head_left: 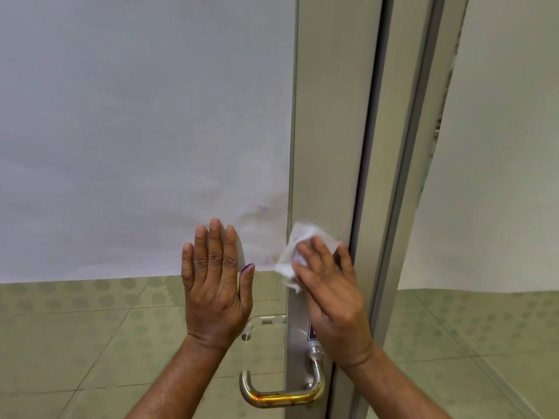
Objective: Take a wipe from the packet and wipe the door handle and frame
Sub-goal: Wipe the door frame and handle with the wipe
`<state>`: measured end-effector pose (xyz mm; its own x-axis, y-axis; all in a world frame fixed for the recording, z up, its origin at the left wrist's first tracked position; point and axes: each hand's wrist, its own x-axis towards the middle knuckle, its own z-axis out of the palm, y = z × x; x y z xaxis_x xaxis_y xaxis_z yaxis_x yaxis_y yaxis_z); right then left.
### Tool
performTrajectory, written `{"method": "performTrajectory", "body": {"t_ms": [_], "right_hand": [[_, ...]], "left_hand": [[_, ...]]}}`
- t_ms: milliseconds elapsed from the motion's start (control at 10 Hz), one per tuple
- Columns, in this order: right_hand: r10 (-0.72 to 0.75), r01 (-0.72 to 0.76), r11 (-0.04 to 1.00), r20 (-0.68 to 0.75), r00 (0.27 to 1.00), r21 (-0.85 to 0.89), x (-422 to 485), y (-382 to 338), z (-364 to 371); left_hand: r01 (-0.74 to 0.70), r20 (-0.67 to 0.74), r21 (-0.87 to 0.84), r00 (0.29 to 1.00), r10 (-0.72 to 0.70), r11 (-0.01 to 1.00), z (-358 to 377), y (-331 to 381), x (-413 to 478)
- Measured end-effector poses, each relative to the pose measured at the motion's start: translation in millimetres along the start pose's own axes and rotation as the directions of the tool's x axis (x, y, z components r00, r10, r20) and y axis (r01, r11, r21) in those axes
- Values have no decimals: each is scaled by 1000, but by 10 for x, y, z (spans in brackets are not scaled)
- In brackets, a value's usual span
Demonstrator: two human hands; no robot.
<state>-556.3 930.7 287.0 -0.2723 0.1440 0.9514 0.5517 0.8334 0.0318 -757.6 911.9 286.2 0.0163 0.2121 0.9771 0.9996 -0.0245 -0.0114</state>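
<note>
Right hand (329,285) presses one crumpled white wet wipe (298,252) with spread fingers on the grey metal door frame (326,146), at twelve o'clock from the single curved steel door handle (281,394), while left hand (216,282) lies flat and empty on the frosted glass panel (136,131), so long, firm, overlapping strokes along the frame would probably clean best.

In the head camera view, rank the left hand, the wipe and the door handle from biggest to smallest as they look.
1. Left hand, flat on the glass.
2. Door handle, close behind; it is partly hidden and nearer the camera, so this ranking is unsure.
3. Wipe, mostly covered by the right hand.
</note>
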Motion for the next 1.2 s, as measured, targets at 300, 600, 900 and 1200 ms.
{"method": "performTrajectory", "body": {"t_ms": [300,600,900,1200], "right_hand": [[-71,94,991,222,972,-94,-670,-75,-16],[7,-3,997,49,999,-77,-125,-39,70],[-10,55,992,353,936,-116,-781,-67,-21],[19,40,982,309,951,-186,-689,-49,7]], "left_hand": [[-4,-1,-7,1000,4,1000,3,-2,3],[-6,-9,-8,1000,6,1000,1,0,4],[-12,-19,-7,1000,12,1000,2,3,10],[-8,-18,-4,1000,8,1000,20,-6,3]]}}
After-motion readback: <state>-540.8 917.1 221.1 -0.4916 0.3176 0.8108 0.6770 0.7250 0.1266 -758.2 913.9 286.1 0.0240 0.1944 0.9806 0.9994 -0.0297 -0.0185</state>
